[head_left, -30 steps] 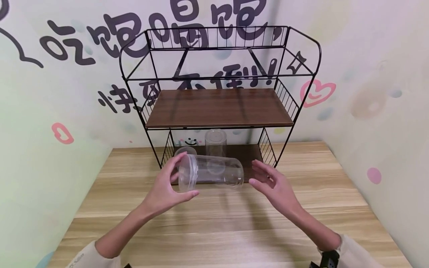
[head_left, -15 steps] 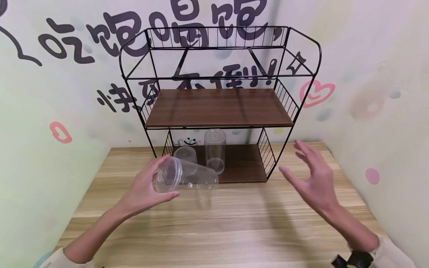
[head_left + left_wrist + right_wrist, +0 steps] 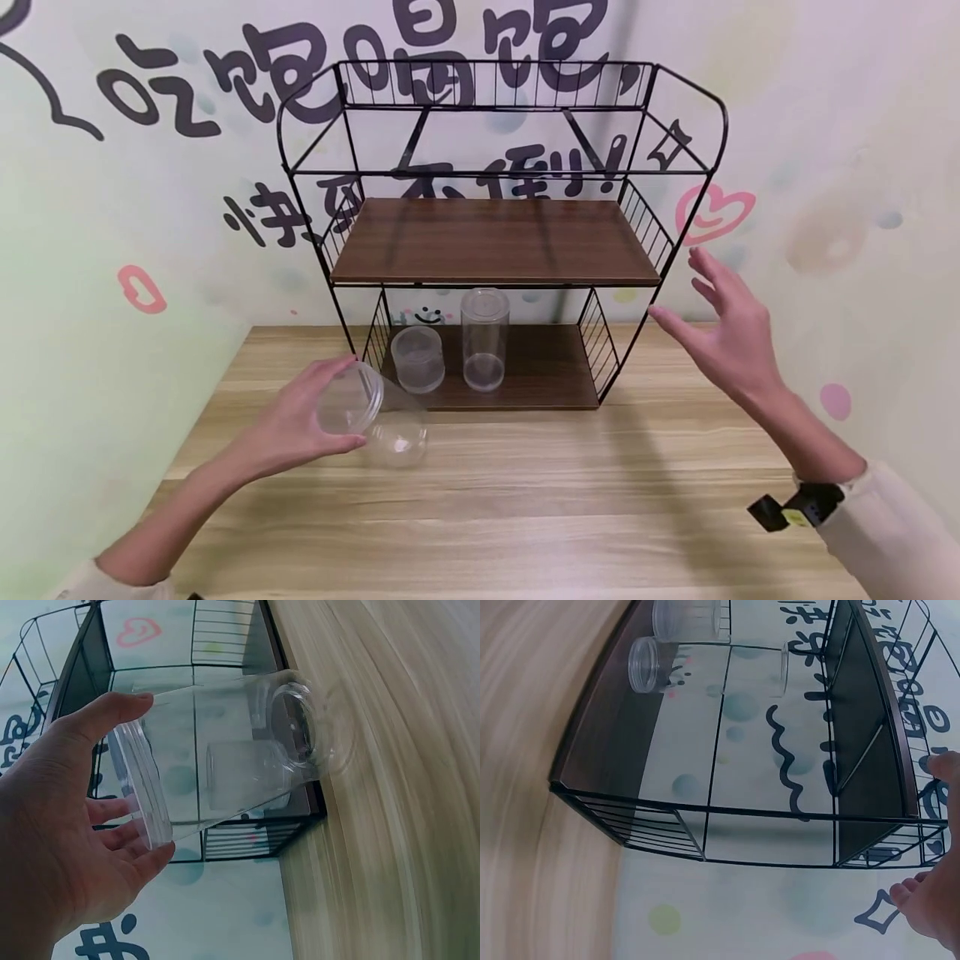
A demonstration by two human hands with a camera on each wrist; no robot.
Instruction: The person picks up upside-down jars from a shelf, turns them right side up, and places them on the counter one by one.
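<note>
My left hand [image 3: 288,421] grips a clear plastic jar [image 3: 399,421] round its lidded end, thumb on one side and fingers on the other. The jar lies tilted, its bottom pointing down and right just above the table. In the left wrist view the ridged lid [image 3: 144,784] sits within the grasp. My right hand [image 3: 731,333] is raised beside the rack's right post, fingers spread and holding nothing. On the rack's bottom board [image 3: 551,371] stand a tall clear jar [image 3: 485,337] and, left of it, a short clear jar [image 3: 417,358].
A black wire rack [image 3: 663,287] stands against the wall on the wooden table [image 3: 510,517]. Its brown middle board [image 3: 495,242] bears nothing, and the top tier is a bare frame. Painted lettering and hearts cover the wall [image 3: 825,150]. A dark device [image 3: 813,504] is strapped to the right wrist.
My left hand has carried the jar left, and the jar's bottom has swung lower toward the table. My right hand has moved right and up, away from the jar.
</note>
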